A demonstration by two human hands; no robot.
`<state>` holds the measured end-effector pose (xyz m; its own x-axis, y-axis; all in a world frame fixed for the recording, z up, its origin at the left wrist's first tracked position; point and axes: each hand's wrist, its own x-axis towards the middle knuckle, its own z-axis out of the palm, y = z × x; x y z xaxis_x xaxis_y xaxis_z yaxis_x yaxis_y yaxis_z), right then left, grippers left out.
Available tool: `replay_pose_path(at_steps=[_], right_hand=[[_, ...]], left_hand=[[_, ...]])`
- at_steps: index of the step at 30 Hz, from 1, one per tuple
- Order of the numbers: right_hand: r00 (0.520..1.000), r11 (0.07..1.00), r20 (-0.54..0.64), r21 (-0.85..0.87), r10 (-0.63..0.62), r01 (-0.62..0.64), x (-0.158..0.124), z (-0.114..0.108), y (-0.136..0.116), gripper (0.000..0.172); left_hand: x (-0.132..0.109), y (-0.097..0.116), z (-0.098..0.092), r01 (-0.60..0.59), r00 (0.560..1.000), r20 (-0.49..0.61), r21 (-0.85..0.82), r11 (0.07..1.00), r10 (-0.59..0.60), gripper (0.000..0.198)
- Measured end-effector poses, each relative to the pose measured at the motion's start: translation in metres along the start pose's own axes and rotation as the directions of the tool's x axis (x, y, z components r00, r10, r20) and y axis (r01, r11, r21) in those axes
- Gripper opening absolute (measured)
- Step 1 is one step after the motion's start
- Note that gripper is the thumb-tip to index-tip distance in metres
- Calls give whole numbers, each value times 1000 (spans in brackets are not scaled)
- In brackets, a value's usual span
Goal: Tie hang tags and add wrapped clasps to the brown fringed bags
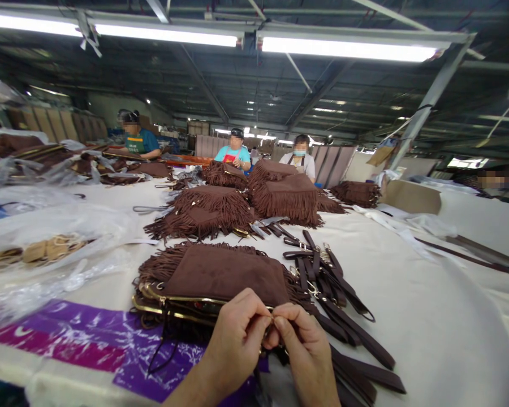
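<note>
A stack of brown suede fringed bags [220, 274] with gold zippers lies in front of me on the white table [428, 316]. My left hand [235, 342] and my right hand [303, 345] meet at the stack's near edge. Both pinch a small metal part at the top bag's zipper end; the part itself is too small to make out. Brown straps [335, 282] with metal clasps lie just right of the stack, running under my right hand.
More fringed bag piles [206, 212] [286, 198] stand farther back. Clear plastic bags [46, 249] with tan parts lie left, and a purple sheet [80, 339] under plastic covers the near left. Three people sit at the table's far end; a cardboard box [411, 196] stands at right.
</note>
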<state>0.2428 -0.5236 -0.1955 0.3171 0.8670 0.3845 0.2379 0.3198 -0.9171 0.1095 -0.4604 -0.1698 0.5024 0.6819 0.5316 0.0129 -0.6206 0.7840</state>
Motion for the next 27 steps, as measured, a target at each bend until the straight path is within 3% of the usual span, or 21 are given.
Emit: replay_pose_path(at_steps=[5,27], right_hand=[[999,994,4,101,34,-35,1,-1,4,22],[982,976,-46,-129,-182,175,5,5,-4,19]], left_hand=[[0,-5,0,30,1000,-4,-4,1000,-30,21],[-2,-6,5,-17,999,-48,18,1000,18,23]])
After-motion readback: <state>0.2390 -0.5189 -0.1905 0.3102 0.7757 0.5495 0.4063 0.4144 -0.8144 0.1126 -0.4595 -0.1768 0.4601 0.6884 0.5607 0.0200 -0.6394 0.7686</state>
